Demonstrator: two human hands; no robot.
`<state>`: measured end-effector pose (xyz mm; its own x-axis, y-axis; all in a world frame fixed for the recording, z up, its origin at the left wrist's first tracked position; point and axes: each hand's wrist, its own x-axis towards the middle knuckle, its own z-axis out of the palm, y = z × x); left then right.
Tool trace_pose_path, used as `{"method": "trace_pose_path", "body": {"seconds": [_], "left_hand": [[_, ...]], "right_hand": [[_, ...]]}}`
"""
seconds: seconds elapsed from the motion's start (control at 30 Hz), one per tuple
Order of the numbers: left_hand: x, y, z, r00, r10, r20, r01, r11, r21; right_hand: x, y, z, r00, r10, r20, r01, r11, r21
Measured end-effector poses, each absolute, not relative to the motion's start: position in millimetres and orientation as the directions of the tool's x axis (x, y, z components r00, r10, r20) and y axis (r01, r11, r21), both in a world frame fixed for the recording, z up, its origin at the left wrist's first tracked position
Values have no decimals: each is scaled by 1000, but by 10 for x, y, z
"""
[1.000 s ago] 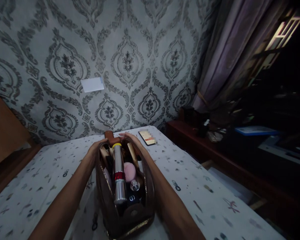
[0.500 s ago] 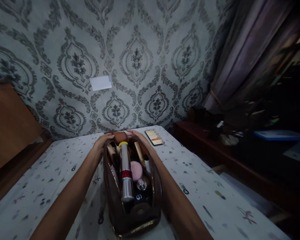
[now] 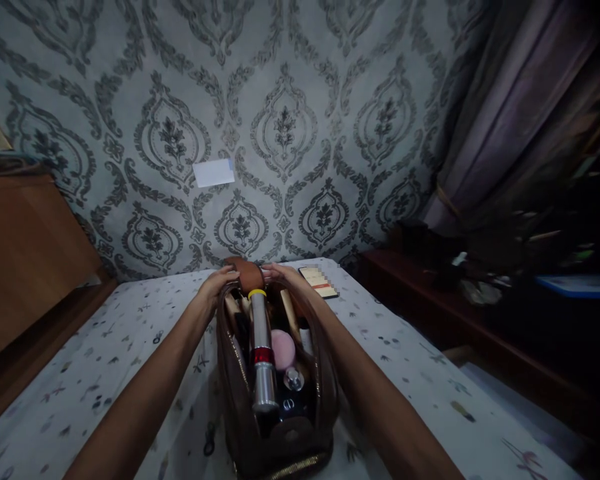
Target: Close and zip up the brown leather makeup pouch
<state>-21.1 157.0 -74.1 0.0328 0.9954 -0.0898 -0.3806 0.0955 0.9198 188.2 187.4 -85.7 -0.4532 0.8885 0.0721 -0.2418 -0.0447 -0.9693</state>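
Observation:
A dark brown zippered bag (image 3: 280, 443) stands open on the patterned white cloth. Inside lie a silver tube (image 3: 263, 347) with a red band and yellow rim, a round pink item (image 3: 283, 349), a clear-capped bottle (image 3: 293, 379) and some slim pale items. My left hand (image 3: 219, 283) grips the far left edge of the bag, beside its brown leather strap (image 3: 248, 275). My right hand (image 3: 283, 273) holds the far right edge, on the strap's other side. Parts of both hands' fingers are hidden behind the rim.
Behind the bag, to the right, a phone (image 3: 320, 283) lies on the white cloth (image 3: 395, 373). A wooden cabinet (image 3: 25, 247) stands at the left. On the right are a dark reddish ledge (image 3: 405, 287) and a curtain (image 3: 510, 100). White paper (image 3: 213, 173) is on the wall.
The view has shifted, so the bag and both hands appear slightly farther right. The strap at the far end now stands up more. Both hands remain at the bag's far edge.

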Motion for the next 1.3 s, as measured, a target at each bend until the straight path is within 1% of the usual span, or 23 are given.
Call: {"method": "trace_pose_path", "body": {"seconds": [0.13,0.23,0.37,0.7,0.9,1.1,1.3], "left_hand": [[-207,1467,-673,-4,997,-77,-347,71,935],[-200,1413,-605,-25,996,-86,-338,73,938],[-185,1430,-522,-50,993,-108,-328,85,941],[-93,1338,-422,-99,992,-75,-304,42,952],[-58,1246,-352,-89,996,-13,-272,-11,962],[-25,1178,-348,-120,991,56,-235,-83,968],[-2,1063,-334,-120,979,164,-182,-184,966]], "right_hand": [[1869,1974,-729,-528,849,39,-166,-58,-984],[1878,1994,-641,-547,837,21,-134,-63,-989],[1899,1981,-568,-532,846,26,-128,-50,-991],[1889,1794,-444,-546,834,83,-146,2,-989],[1885,1799,-378,-540,833,120,-151,44,-988],[1870,1765,-356,-500,849,173,-164,103,-981],[1912,1613,-306,-492,842,223,-154,167,-974]]}}
